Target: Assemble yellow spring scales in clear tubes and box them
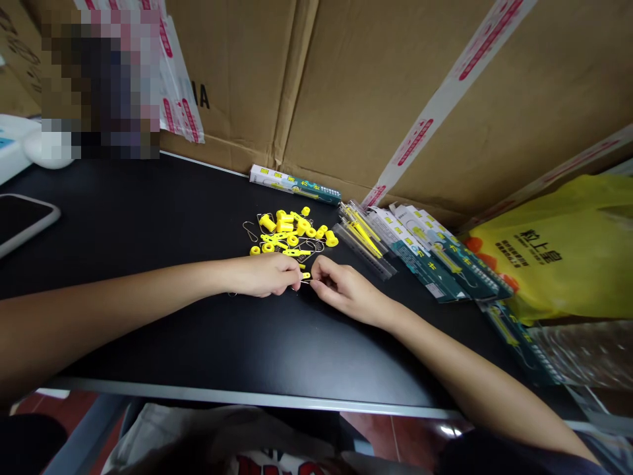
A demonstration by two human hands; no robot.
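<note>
My left hand (270,274) is closed in a pinch on a small yellow plastic piece (306,275) with a thin metal wire beside it. Just right of that piece, my right hand (341,287) has its thumb and forefinger pressed together near the wire; what they hold, if anything, is too small to make out. Behind both hands lies a loose pile of yellow plastic parts (284,224), some round and some long and flat, mixed with bent metal wire hooks (250,231).
Clear plastic sleeves with yellow sticks (363,234) and printed packets (435,254) lie right of the pile. A narrow box (295,185) rests against the cardboard (356,86). A yellow bag (558,251) stands far right, a phone (24,221) far left.
</note>
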